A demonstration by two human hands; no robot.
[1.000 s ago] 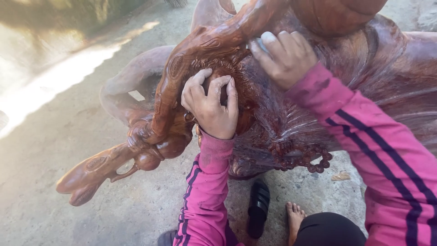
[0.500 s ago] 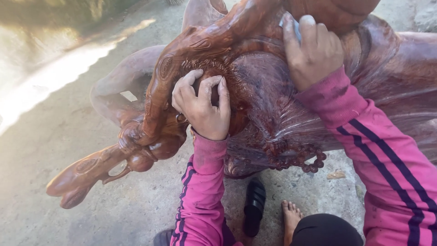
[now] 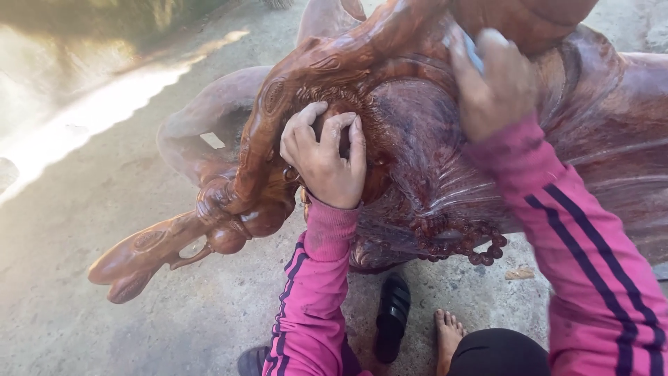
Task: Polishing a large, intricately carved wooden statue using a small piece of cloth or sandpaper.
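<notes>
Hands on a carved red wooden statue (image 3: 431,160): left hand (image 3: 327,157) braces with spread fingers; right hand (image 3: 494,87) grips a pale pad, which could slip and scuff the carving.

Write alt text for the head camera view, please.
A person's left hand presses on a large reddish carved wooden sculpture while the right hand rubs its upper part with a small pale object. Below, a black sandal lies on the concrete floor.
</notes>
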